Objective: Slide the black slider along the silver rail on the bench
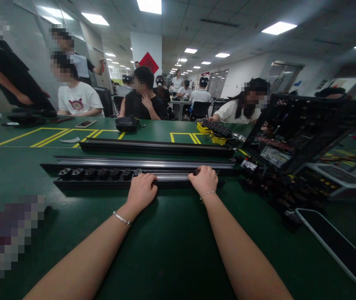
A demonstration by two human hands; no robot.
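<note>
A long black channel rail (171, 178) with a shiny grey inner face lies across the table before me. In its left part sits a row of several small round black parts (90, 174). My left hand (142, 189) is closed over the rail beside the last part of that row, its fingertips hidden behind the rail's edge. Farther right, my right hand (205, 181) is closed in a pinch at the rail, with a small dark part (196, 171) at its fingertips. Two more black rails, a middle one (165, 162) and a far one (159, 146), lie parallel behind it.
On the right stand an open black computer case (278, 129), a power supply unit (337, 179) and a phone (337, 246). Black parts with a yellow holder (218, 139) lie behind the rails. A black pouch (127, 124) stands farther back. Several people sit across the green table (165, 250).
</note>
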